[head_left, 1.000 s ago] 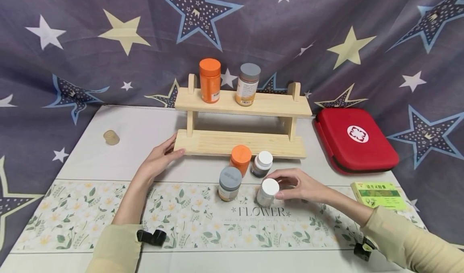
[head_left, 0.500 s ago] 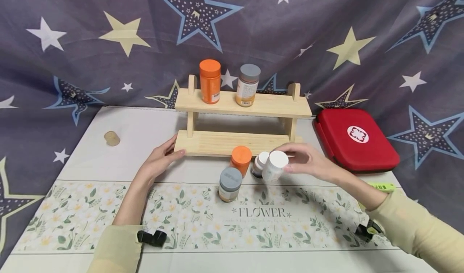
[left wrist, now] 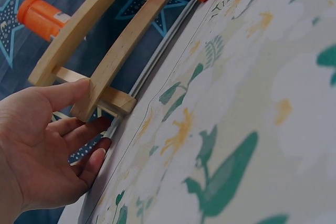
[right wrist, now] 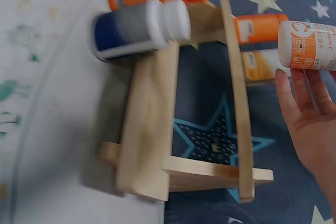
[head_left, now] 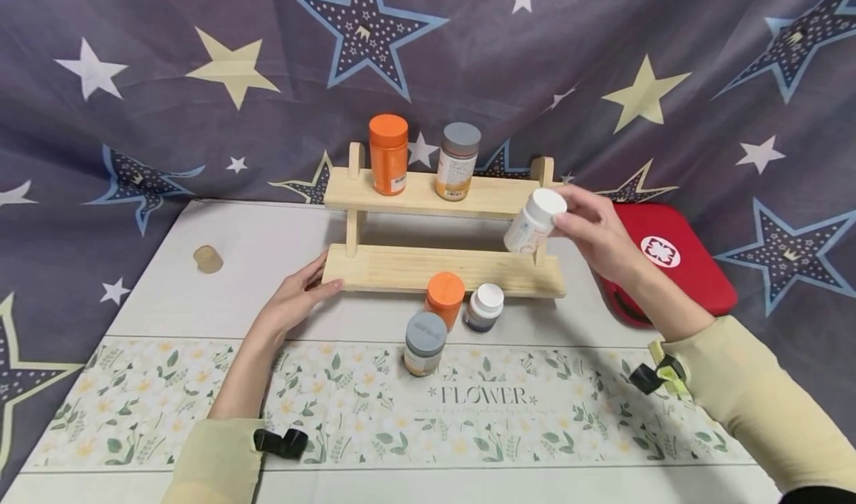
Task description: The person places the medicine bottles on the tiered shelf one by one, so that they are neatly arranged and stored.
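My right hand [head_left: 598, 229] grips a white pill bottle [head_left: 531, 225] with an orange vitamin C label [right wrist: 303, 45]. It is tilted and in the air, overlapping the right end of the wooden shelf rack [head_left: 438, 267] in the head view. My left hand [head_left: 292, 301] holds the left end of the rack's lower board, thumb [left wrist: 73, 92] on the board and fingers behind it. On the upper board stand an orange bottle [head_left: 388, 154] and a grey-capped bottle [head_left: 458, 162]. Before the rack stand another orange bottle [head_left: 444, 299], a white-capped dark bottle [head_left: 484, 308] and a grey-capped jar [head_left: 424, 344].
A red zip case [head_left: 682, 266] lies at the right, partly behind my right forearm. A small tan cylindrical object [head_left: 208, 259] lies on the left of the table. A floral strip [head_left: 334, 415] crosses the tabletop, and a star-patterned cloth [head_left: 267, 140] hangs behind.
My right hand has lifted the white pill bottle from the floral strip, past the white-capped dark bottle, up to the rack's right end. My left hand stays at the rack.
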The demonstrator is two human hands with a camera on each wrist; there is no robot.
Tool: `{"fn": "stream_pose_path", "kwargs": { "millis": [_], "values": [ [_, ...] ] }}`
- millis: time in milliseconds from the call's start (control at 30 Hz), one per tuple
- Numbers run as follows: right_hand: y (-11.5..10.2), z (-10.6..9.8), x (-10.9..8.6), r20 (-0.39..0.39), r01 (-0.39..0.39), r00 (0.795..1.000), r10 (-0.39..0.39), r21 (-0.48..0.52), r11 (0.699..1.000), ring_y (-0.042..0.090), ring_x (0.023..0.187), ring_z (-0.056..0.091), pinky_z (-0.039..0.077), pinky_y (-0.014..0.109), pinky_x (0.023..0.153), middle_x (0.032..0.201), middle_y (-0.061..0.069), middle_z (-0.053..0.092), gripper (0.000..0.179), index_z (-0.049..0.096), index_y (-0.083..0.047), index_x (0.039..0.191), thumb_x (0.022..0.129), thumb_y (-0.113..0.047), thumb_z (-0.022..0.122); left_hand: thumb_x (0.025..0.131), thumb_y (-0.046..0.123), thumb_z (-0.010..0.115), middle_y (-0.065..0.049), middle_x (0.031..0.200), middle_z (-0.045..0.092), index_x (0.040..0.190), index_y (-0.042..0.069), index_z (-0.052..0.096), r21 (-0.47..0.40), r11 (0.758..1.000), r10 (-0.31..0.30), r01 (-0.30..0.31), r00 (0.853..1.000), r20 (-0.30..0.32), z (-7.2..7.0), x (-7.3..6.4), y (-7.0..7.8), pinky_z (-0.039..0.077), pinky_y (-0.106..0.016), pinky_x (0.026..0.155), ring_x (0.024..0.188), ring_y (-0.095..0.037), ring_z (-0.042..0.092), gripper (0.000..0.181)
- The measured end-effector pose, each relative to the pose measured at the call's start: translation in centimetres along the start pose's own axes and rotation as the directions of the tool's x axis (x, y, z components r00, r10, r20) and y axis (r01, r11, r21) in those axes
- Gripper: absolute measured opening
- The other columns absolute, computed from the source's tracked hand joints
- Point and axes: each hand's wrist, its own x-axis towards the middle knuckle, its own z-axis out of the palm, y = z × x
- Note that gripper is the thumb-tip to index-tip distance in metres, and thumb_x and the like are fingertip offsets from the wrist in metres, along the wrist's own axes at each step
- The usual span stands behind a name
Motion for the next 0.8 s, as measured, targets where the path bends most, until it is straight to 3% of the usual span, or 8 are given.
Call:
{"fn": "stream_pose_path", "kwargs": {
  "millis": [367, 800],
  "values": [
    [0.1, -1.5, 3.3, -0.191, 0.037, 0.981, -0.026, 0.053, 0.998, 0.013, 0.093, 0.069, 0.061, 0.030, 0.081, 0.103, 0.001, 0.076, 0.021, 0.071, -0.010, 0.114, 0.099, -0.008, 0.057, 0.099, 0.046, 0.065, -0.014, 0.172, 0.025, 0.166, 0.026, 0.012, -0.016, 1.000, 0.001, -0.001, 1.000, 0.005, -0.1, -0.1, 0.0, 0.015, -0.059, 0.130, 0.160, -0.039, 0.021, 0.089],
    [1.4, -1.9, 5.6, -0.386, 0.029, 0.922, -0.024, 0.006, 1.000, 0.014, 0.096, 0.065, 0.060, 0.026, 0.078, 0.101, -0.001, 0.073, 0.015, 0.072, -0.015, 0.111, 0.099, -0.018, 0.063, 0.100, 0.046, 0.064, -0.014, 0.172, 0.024, 0.167, 0.024, 0.010, -0.003, 1.000, -0.027, 0.027, 1.000, 0.006, 0.0, 0.0, 0.1, 0.016, -0.058, 0.130, 0.160, -0.039, 0.019, 0.088]
  ]
}}
